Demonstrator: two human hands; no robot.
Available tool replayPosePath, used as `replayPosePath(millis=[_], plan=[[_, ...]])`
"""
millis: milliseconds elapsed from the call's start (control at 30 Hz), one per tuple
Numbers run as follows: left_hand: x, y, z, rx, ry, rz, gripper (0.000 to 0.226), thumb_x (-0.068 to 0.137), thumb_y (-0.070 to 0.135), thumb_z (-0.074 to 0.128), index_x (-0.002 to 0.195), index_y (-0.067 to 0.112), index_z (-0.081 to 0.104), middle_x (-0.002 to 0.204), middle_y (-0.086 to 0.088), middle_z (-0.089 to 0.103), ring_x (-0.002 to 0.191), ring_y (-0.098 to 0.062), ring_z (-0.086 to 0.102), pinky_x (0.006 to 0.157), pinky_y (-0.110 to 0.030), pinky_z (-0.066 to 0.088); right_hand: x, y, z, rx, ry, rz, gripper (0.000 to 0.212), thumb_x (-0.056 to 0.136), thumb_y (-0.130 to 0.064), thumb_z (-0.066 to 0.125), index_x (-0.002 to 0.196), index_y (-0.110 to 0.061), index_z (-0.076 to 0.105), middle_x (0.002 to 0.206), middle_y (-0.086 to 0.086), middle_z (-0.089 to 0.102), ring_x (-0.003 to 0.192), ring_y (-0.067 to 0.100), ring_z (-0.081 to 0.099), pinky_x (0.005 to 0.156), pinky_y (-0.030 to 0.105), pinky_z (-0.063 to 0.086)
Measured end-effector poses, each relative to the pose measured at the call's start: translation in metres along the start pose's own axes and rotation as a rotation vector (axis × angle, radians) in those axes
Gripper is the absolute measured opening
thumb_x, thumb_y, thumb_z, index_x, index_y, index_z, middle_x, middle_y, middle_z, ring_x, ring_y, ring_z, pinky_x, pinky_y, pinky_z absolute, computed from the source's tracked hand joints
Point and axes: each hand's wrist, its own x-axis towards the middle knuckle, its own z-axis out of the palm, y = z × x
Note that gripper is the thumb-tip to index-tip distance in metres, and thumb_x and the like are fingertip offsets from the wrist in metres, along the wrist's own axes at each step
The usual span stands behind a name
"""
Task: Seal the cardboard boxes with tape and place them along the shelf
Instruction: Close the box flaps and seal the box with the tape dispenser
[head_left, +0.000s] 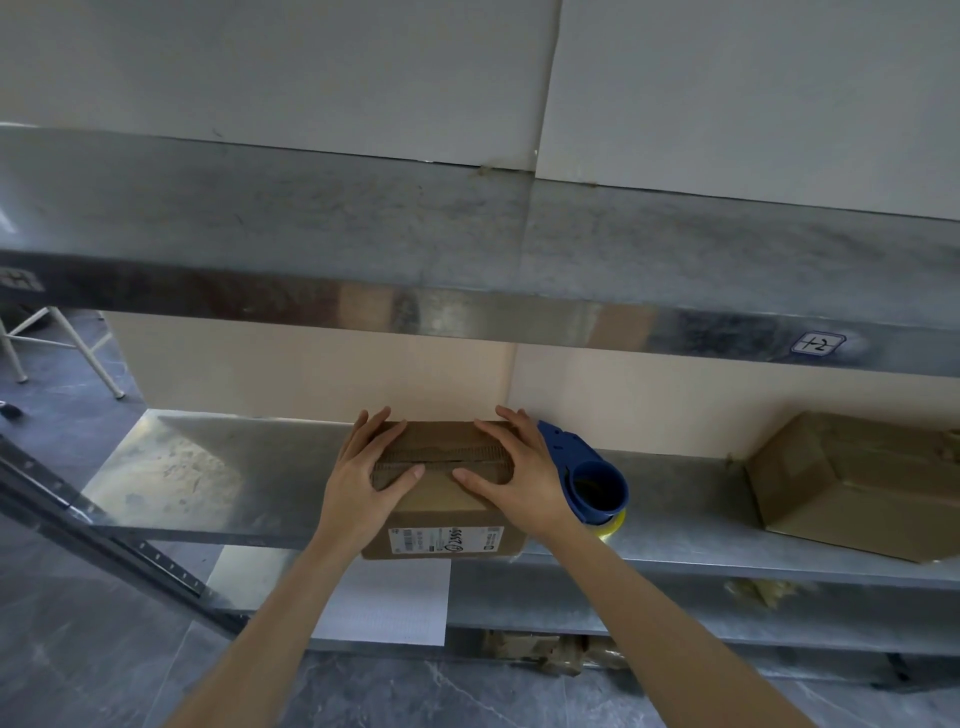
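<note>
Metal shelving against a pale wall (727, 78), grey tiled floor (104, 665) below. Middle shelf (218, 467) is dusty bare steel. Small cardboard box (441, 501) sits mid-shelf at the near edge, with a printed label (447, 540) on its near face. Top flaps are folded down and the centre seam is visible between the thumbs; can't tell if any tape is on it.

Left hand (371, 467) lies flat on the left half of the box top, fingers straight and spread, reaching to the far left corner, thumb at the seam. Right hand (514, 467) mirrors it on the right half, fingers straight, thumb at the seam. Both press down and neither grips anything.

Blue tape dispenser (587, 467) stands on the same shelf just right of the box, partly behind the right hand, with a yellowish tape roll (615, 526) showing at its near bottom. Second cardboard box (857, 483) is at the far right of the shelf, tilted, well apart from the first.

Upper shelf (467, 234) has a handwritten sticker (817, 344) on its front lip, right side. White sheet (389, 597) lies on the lower level under the box. White stool legs (78, 348) stand on the floor at far left.
</note>
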Motion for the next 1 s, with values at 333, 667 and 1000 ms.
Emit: replayPosePath(millis=[333, 667, 1000], plan=[[-0.006, 0.003, -0.01, -0.106, -0.037, -0.022, 0.059, 0.087, 0.033, 0.073, 0.139, 0.028, 0.046, 0.16, 0.012, 0.021, 0.148, -0.015, 0.021, 0.117, -0.046, 0.031, -0.002, 0.0, -0.001, -0.084, 0.043, -0.055, 0.069, 0.079, -0.07, 0.062, 0.137, -0.037, 0.047, 0.155, -0.017, 0.018, 0.145, 0.006, 0.015, 0.106, 0.026, 0.033], [-0.049, -0.006, -0.034, -0.108, -0.114, -0.119, 0.085, 0.072, 0.064, 0.074, 0.144, 0.043, 0.035, 0.156, 0.02, 0.018, 0.135, 0.002, 0.026, 0.11, -0.037, 0.033, -0.013, -0.005, -0.002, -0.079, 0.236, 0.064, 0.067, 0.079, -0.071, 0.057, 0.133, -0.033, 0.044, 0.147, -0.005, 0.031, 0.131, 0.016, 0.041, 0.083, 0.026, 0.05], [-0.049, -0.004, -0.034, -0.187, -0.122, -0.181, 0.07, 0.085, 0.02, 0.077, 0.141, 0.036, 0.039, 0.132, 0.011, 0.057, 0.124, -0.011, 0.052, 0.102, -0.048, 0.05, -0.055, -0.001, -0.007, 0.059, 0.014, 0.114, 0.074, 0.079, -0.07, 0.057, 0.143, -0.042, 0.033, 0.151, -0.005, 0.038, 0.136, 0.01, 0.036, 0.106, 0.031, 0.039]])
